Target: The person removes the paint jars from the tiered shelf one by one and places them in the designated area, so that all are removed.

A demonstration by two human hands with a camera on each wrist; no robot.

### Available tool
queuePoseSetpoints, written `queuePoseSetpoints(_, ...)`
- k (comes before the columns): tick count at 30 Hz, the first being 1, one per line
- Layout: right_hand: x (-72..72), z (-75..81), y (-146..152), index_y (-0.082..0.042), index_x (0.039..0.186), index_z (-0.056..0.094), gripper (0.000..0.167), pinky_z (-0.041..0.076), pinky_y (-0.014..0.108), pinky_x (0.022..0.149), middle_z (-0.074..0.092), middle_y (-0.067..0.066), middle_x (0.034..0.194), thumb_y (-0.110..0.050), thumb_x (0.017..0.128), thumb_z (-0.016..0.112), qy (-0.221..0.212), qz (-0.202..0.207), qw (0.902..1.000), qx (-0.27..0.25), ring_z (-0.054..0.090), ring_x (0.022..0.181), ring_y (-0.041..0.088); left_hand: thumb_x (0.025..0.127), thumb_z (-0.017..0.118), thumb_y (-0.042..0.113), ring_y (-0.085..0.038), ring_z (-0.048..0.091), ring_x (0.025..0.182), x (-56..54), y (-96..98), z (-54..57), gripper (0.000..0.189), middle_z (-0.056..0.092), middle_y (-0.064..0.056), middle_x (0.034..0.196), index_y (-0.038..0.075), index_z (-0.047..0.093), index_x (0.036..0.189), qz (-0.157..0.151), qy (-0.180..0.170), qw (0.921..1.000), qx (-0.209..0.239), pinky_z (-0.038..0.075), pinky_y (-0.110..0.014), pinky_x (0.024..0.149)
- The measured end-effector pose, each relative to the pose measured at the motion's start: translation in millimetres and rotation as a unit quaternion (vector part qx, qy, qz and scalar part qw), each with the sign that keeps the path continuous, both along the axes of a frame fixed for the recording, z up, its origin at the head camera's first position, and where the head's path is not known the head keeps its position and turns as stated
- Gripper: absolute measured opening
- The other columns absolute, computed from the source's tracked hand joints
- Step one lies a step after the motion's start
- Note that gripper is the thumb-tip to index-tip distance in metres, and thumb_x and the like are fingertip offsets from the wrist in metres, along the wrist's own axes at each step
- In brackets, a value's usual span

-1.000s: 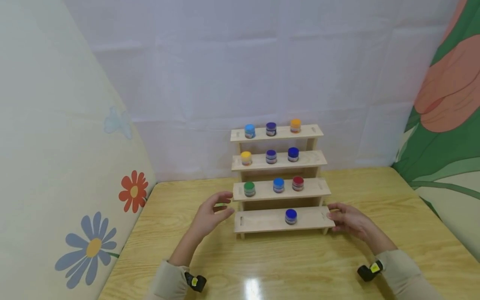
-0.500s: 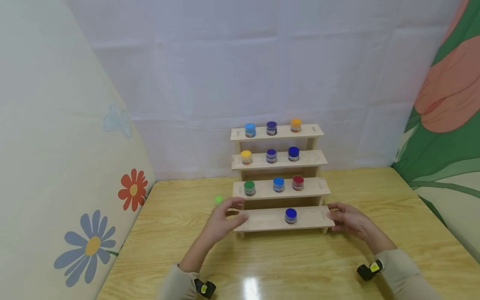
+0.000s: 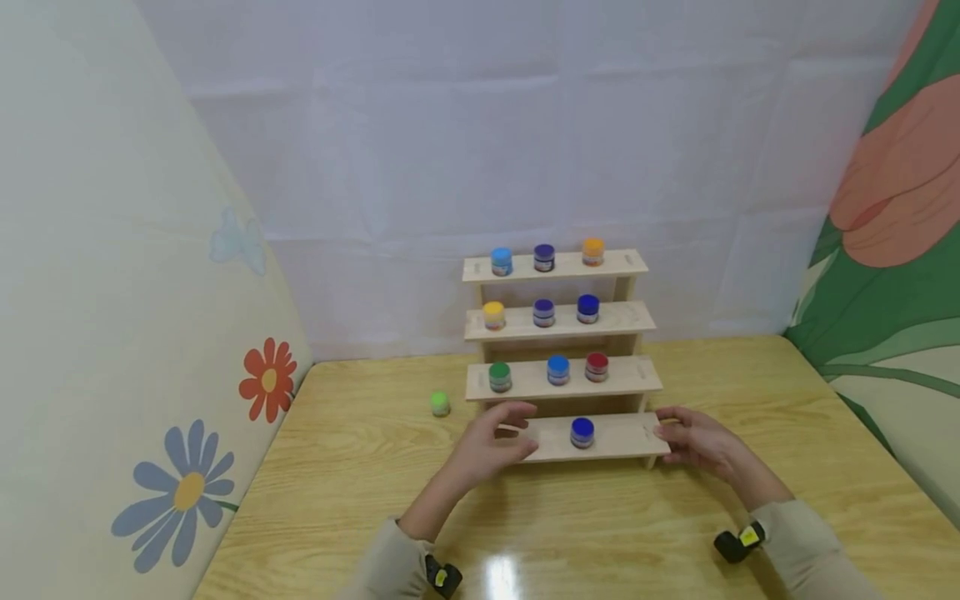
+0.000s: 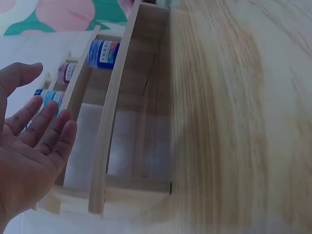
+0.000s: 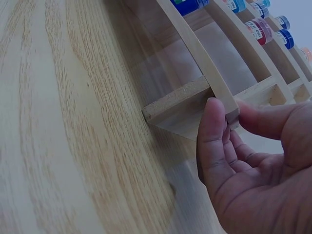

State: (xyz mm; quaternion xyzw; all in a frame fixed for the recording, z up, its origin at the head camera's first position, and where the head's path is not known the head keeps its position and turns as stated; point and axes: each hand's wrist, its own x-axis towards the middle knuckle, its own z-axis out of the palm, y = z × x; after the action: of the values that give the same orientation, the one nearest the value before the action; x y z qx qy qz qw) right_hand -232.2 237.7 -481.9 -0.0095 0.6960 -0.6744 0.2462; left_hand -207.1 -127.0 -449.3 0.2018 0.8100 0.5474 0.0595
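Note:
A wooden four-tier stand holds small paint jars on its steps. On the lowest step is a blue-lidded paint jar. My left hand hovers over the left part of that step, thumb and fingers parted and nothing between them; a gap separates it from the blue jar. In the left wrist view its fingers are spread in front of the steps. My right hand pinches the right end of the lowest step, thumb above and fingers beneath, as the right wrist view shows at the board's end.
A light green jar stands on the wood-grain table left of the stand. Higher steps carry green, red, yellow and orange jars, plus several blue and purple ones. A white cloth hangs behind.
My left hand has left the green jar on the table and moved right, across the front of the lowest step. My right hand keeps its grip at the step's end.

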Motion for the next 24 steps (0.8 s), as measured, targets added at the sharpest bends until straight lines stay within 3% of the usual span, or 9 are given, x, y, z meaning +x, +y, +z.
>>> queuePoseSetpoints(9,-0.2,-1.8,1.2,0.014,0.148,0.024,0.061,0.06,0.027,0.071,0.064,0.007,0.106,-0.011,0.103,0.057,0.002,0.003,1.0,-0.003,0.067,0.088,0.014,0.092,0.075,0.014,-0.03,0.061,0.119,-5.9,24.0,-4.6,0.044,0.065,-0.013,0.131,0.005,0.061,0.133,-0.015,-0.006,0.9999,0.0,0.051,-0.046,0.104)
queuePoseSetpoints(24,-1.8,-4.5,2.2,0.013,0.149,0.024,0.062,0.06,0.027,0.071,0.064,0.006,0.106,-0.011,0.103,0.057,0.001,0.001,1.0,-0.005,0.067,0.089,0.015,0.09,0.077,0.014,-0.026,0.062,0.121,-13.7,49.4,-13.1,0.049,0.065,-0.008,0.133,0.008,0.06,0.135,-0.012,-0.014,0.9993,-0.034,0.05,-0.043,0.106)
